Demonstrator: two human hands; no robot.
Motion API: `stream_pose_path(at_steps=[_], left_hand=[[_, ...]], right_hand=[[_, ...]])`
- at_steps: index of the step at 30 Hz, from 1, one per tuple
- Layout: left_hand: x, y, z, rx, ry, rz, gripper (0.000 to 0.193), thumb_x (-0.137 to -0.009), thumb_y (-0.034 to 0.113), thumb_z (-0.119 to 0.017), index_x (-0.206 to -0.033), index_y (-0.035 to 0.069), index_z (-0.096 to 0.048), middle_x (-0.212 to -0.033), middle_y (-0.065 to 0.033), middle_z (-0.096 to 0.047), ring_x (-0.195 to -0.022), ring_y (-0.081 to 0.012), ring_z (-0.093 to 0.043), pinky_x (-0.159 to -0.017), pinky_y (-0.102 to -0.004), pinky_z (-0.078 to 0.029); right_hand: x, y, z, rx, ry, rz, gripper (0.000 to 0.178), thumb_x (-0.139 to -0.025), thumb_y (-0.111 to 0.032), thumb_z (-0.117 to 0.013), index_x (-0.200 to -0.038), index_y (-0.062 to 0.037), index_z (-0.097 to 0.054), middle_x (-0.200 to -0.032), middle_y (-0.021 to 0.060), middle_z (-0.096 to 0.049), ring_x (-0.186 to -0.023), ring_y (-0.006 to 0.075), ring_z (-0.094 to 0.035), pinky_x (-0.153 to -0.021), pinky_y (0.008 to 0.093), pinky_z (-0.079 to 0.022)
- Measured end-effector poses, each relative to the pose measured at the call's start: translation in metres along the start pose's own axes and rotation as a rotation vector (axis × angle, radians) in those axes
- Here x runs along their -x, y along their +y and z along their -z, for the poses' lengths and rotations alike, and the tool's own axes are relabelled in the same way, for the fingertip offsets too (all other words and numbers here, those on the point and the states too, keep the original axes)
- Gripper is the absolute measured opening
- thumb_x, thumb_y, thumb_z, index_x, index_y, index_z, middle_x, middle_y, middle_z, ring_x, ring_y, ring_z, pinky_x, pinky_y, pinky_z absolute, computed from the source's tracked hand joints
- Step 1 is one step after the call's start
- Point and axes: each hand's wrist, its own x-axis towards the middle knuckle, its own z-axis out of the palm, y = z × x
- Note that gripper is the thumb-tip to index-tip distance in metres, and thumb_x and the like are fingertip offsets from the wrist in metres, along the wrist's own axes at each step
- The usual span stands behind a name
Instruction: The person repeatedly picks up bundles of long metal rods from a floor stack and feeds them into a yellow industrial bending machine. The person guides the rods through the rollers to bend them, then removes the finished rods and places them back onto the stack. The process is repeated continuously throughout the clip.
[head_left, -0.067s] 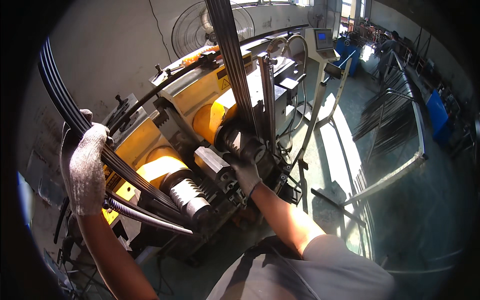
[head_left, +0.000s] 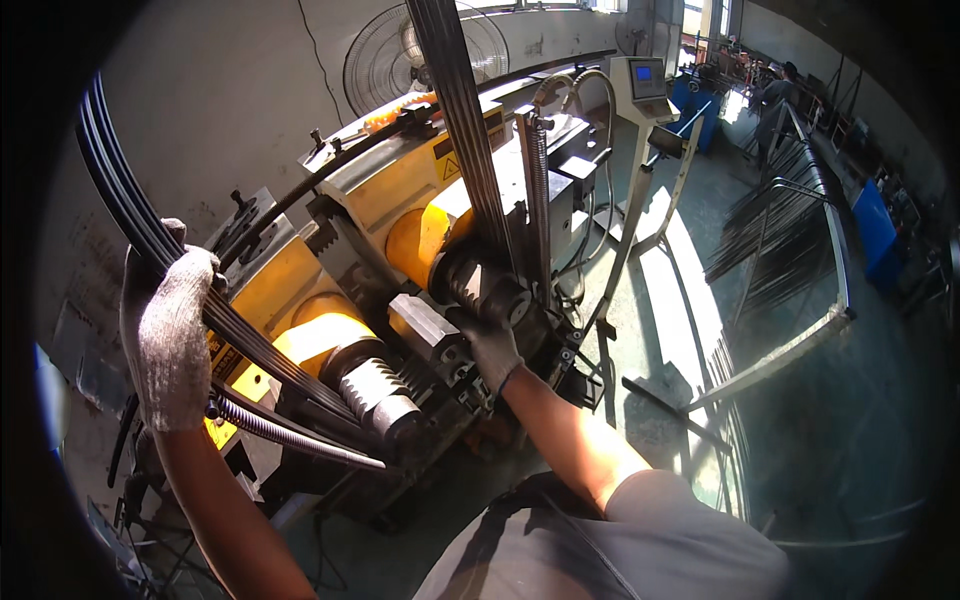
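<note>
My left hand (head_left: 178, 335), in a pale knitted glove, is closed around a bundle of dark metal rods (head_left: 265, 355). The bundle slants from the upper left down to a grooved roller (head_left: 375, 392) on a yellow bending machine (head_left: 265, 285). My right hand (head_left: 492, 350), in a dark-fronted glove, is at the machine's middle. It lies against a block-shaped metal part (head_left: 425, 325), just below a second grooved roller (head_left: 480, 285). Its fingers are dark and partly hidden, so their grip is unclear. Another rod bundle (head_left: 465, 130) rises steeply beside that second roller.
A control panel on a stand (head_left: 642, 92) is behind the machine at right. Farther right, a metal rack (head_left: 825, 240) carries many thin rods. A flexible metal conduit (head_left: 290, 432) runs below the left bundle. A large fan (head_left: 372, 65) stands by the wall; another person (head_left: 785, 90) is far off.
</note>
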Motion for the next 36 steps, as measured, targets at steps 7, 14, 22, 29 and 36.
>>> stream_pose_path(at_steps=[7, 14, 22, 29, 36], left_hand=[[0.000, 0.003, 0.000, -0.060, 0.052, 0.032, 0.040, -0.114, 0.036, -0.065, -0.135, 0.003, -0.075, -0.118, -0.0086, -0.076, -0.109, -0.0174, -0.072, -0.105, -0.0375, -0.054], [-0.002, -0.013, 0.010, 0.019, -0.053, -0.054, 0.038, -0.110, 0.025, -0.072, -0.140, 0.001, -0.071, -0.136, -0.0133, -0.074, -0.122, -0.0235, -0.076, -0.111, -0.0469, -0.059], [-0.004, -0.031, 0.011, -0.063, -0.079, 0.001, 0.047, -0.110, 0.042, -0.069, -0.139, 0.005, -0.073, -0.133, -0.0126, -0.076, -0.126, -0.0223, -0.072, -0.117, -0.0466, -0.051], [-0.003, -0.001, 0.017, -0.104, -0.191, -0.076, 0.044, -0.112, 0.041, -0.065, -0.145, 0.012, -0.073, -0.151, -0.0146, -0.069, -0.142, -0.0292, -0.065, -0.121, -0.0468, -0.049], [-0.012, 0.015, 0.031, 0.022, -0.138, -0.082, 0.061, -0.104, 0.056, -0.072, -0.136, 0.004, -0.075, -0.127, -0.0129, -0.079, -0.118, -0.0230, -0.077, -0.109, -0.0417, -0.059]], right_hand=[[-0.008, 0.027, 0.007, 0.207, -0.042, 0.184, 0.038, -0.102, -0.025, -0.075, -0.132, -0.0015, -0.074, -0.131, 0.0072, -0.075, -0.119, 0.0185, -0.068, -0.101, 0.0367, -0.054], [-0.011, 0.038, 0.011, 0.202, 0.015, 0.306, 0.039, -0.102, -0.027, -0.075, -0.130, 0.0001, -0.075, -0.123, 0.0064, -0.074, -0.113, 0.0179, -0.068, -0.099, 0.0381, -0.054], [-0.009, 0.019, 0.005, -0.115, 0.034, -0.097, 0.045, -0.102, -0.024, -0.075, -0.141, -0.0017, -0.070, -0.126, 0.0054, -0.070, -0.108, 0.0142, -0.067, -0.088, 0.0332, -0.057], [-0.002, -0.006, -0.007, -0.244, -0.030, -0.155, 0.054, -0.104, -0.021, -0.069, -0.154, -0.0058, -0.060, -0.115, 0.0062, -0.069, -0.074, 0.0217, -0.078, -0.061, 0.0344, -0.060], [0.000, -0.014, -0.013, -0.223, -0.082, -0.192, 0.048, -0.106, -0.018, -0.062, -0.152, -0.0057, -0.056, -0.109, 0.0108, -0.068, -0.077, 0.0295, -0.079, -0.065, 0.0368, -0.061]])
